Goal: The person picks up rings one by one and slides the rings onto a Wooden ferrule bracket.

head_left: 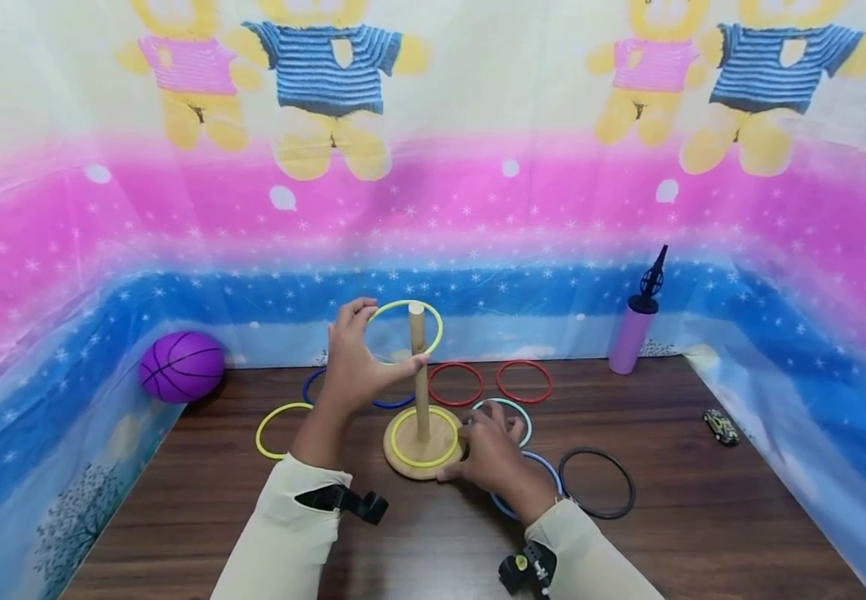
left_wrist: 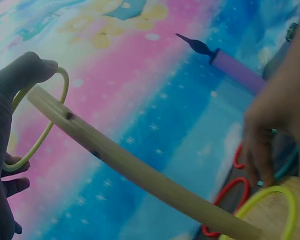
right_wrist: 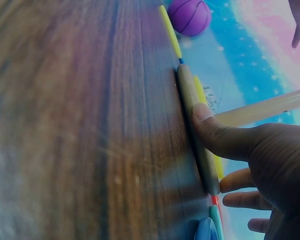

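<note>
My left hand (head_left: 357,354) pinches a thin yellow ring (head_left: 442,327) between thumb and fingers, up at the top of a wooden ring toss stand's post (head_left: 422,392). The post's tip shows inside this ring in both the head and left wrist views. Low down, my right hand (head_left: 494,450) grips the edge of the stand's round base (head_left: 397,467), its thumb (right_wrist: 204,112) pressed on the rim. Another yellow ring (head_left: 393,442) lies flat on the base around the post. The right fingertips partly cover a mint-green ring (head_left: 528,425) on the table.
Red rings (head_left: 457,404), blue rings, a black ring (head_left: 631,492) and a further yellow ring (head_left: 258,437) lie about the stand. A purple ball (head_left: 182,367) is at left, a purple hand pump (head_left: 633,333) upright at back right, a toy car (head_left: 721,427) at right.
</note>
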The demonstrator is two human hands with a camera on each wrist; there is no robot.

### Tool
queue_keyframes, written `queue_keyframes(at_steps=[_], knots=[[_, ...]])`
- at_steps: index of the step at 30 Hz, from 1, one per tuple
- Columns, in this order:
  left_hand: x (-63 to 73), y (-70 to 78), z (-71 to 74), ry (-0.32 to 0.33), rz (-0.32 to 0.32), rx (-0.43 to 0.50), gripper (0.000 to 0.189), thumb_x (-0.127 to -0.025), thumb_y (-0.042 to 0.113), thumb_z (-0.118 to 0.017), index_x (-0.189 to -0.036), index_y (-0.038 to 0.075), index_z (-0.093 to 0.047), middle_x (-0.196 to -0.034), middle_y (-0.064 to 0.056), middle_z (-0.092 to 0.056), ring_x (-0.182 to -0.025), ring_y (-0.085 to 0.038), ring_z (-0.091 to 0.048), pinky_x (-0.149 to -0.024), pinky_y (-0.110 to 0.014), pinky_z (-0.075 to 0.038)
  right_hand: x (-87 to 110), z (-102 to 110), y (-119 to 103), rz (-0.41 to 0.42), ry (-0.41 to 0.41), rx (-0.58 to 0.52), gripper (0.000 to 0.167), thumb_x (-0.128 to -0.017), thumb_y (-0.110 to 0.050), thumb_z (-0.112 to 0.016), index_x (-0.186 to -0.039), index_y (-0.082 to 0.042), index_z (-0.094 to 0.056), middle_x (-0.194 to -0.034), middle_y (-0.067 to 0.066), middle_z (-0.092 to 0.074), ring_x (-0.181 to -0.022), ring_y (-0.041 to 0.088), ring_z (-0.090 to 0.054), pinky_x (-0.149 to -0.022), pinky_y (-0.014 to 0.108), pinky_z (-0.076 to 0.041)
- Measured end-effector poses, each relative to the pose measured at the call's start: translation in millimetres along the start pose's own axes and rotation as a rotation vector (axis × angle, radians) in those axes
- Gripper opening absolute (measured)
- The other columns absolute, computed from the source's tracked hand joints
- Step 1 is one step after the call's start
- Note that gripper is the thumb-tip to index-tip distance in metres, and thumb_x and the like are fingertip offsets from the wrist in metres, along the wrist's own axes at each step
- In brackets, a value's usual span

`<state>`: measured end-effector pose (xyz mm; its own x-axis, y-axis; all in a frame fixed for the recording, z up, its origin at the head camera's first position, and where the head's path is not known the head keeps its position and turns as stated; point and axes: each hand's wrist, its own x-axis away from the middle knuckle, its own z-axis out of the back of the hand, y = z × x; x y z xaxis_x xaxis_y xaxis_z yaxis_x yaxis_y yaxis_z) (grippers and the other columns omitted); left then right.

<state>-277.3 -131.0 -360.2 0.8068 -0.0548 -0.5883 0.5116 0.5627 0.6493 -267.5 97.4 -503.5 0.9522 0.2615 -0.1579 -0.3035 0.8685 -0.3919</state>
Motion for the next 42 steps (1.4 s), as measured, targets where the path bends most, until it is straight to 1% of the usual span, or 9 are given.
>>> queue_keyframes(at_steps=[7, 15, 21, 28, 34, 36, 37, 40, 42], knots=[[12.8, -13.9, -15.6, -0.068, 0.026, -0.041, 0.099, -0.077, 0.041, -0.098, -0.153, -0.008, -0.055, -0.162, -0.021, -0.046, -0.159, -0.044, -0.038, -0.128, -0.084, -0.002, -1.5, 1.1, -2.0, 0.032, 0.019, -0.008, 0.06, -0.073, -0.058, -0.1, -0.115, -0.018, -0.088, -0.147, 0.012, -0.068, -0.159, 0.048, -0.031, -0.117, 0.085, -0.018], [38.3, -37.5, -42.7, -0.131, 0.052, -0.085, 0.104, -0.076, 0.047, -0.099, -0.154, -0.006, -0.055, -0.164, -0.021, -0.046, -0.158, -0.042, -0.041, -0.129, -0.082, -0.011, -2.3, 1.6, -3.2, 0.027, 0.022, 0.012, 0.056, -0.073, -0.061, -0.099, -0.105, -0.016, -0.088, -0.149, 0.01, -0.067, -0.158, 0.047, -0.033, -0.117, 0.086, -0.02], [51.2, -54.8, -59.4, -0.147, 0.054, -0.091, 0.103, -0.076, 0.047, -0.099, -0.154, -0.005, -0.055, -0.165, -0.019, -0.046, -0.16, -0.044, -0.039, -0.125, -0.087, -0.012, -1.8, 1.8, -2.3, 0.032, 0.031, 0.013, 0.062, -0.073, -0.06, -0.099, -0.113, -0.015, -0.088, -0.149, 0.01, -0.067, -0.156, 0.046, -0.034, -0.116, 0.084, -0.021], [64.4, -66.6, -68.8, -0.19, 0.12, -0.062, 0.106, -0.077, 0.049, -0.098, -0.157, -0.004, -0.053, -0.173, -0.018, -0.036, -0.164, -0.043, -0.031, -0.128, -0.084, -0.01, 0.1, 0.2, -1.0, 0.025, 0.026, 0.009, 0.065, -0.073, -0.061, -0.099, -0.118, -0.015, -0.087, -0.15, 0.01, -0.067, -0.156, 0.046, -0.034, -0.115, 0.082, -0.021], [73.1, -79.6, -76.4, -0.211, 0.097, -0.081, 0.104, -0.077, 0.052, -0.097, -0.155, -0.003, -0.055, -0.174, -0.02, -0.034, -0.163, -0.046, -0.033, -0.125, -0.087, -0.016, 1.2, 1.6, -1.1, 0.025, 0.026, -0.003, 0.067, -0.073, -0.059, -0.099, -0.121, -0.014, -0.086, -0.151, 0.011, -0.066, -0.156, 0.045, -0.034, -0.116, 0.082, -0.021], [76.5, -87.1, -80.6, -0.207, 0.081, -0.065, 0.106, -0.075, 0.056, -0.096, -0.153, -0.003, -0.057, -0.174, -0.02, -0.035, -0.161, -0.049, -0.034, -0.123, -0.088, -0.018, 1.6, 1.5, -0.6, 0.028, 0.028, -0.006, 0.066, -0.073, -0.059, -0.099, -0.12, -0.013, -0.086, -0.151, 0.011, -0.066, -0.156, 0.045, -0.034, -0.115, 0.082, -0.021], [79.0, -96.2, -85.7, -0.199, 0.061, -0.062, 0.106, -0.077, 0.061, -0.094, -0.154, -0.002, -0.056, -0.175, -0.019, -0.034, -0.162, -0.049, -0.033, -0.123, -0.088, -0.017, 1.7, 1.5, -0.4, 0.029, 0.03, -0.007, 0.065, -0.073, -0.059, -0.099, -0.118, -0.014, -0.087, -0.151, 0.011, -0.066, -0.156, 0.045, -0.035, -0.116, 0.082, -0.021], [84.1, -123.3, -100.2, -0.181, 0.03, -0.05, 0.114, -0.074, 0.074, -0.09, -0.155, 0.001, -0.056, -0.177, -0.015, -0.031, -0.161, -0.05, -0.032, -0.121, -0.089, -0.019, 2.2, 1.1, 0.3, 0.03, 0.034, -0.012, 0.061, -0.072, -0.058, -0.1, -0.112, -0.014, -0.088, -0.151, 0.011, -0.066, -0.156, 0.045, -0.035, -0.116, 0.083, -0.021], [87.1, -136.9, -107.3, -0.186, 0.028, -0.039, 0.117, -0.072, 0.08, -0.088, -0.155, 0.003, -0.057, -0.179, -0.013, -0.029, -0.162, -0.05, -0.03, -0.122, -0.088, -0.018, 2.4, 0.7, 0.7, 0.03, 0.037, -0.015, 0.058, -0.072, -0.058, -0.1, -0.107, -0.014, -0.088, -0.15, 0.011, -0.066, -0.156, 0.045, -0.035, -0.117, 0.084, -0.02]])
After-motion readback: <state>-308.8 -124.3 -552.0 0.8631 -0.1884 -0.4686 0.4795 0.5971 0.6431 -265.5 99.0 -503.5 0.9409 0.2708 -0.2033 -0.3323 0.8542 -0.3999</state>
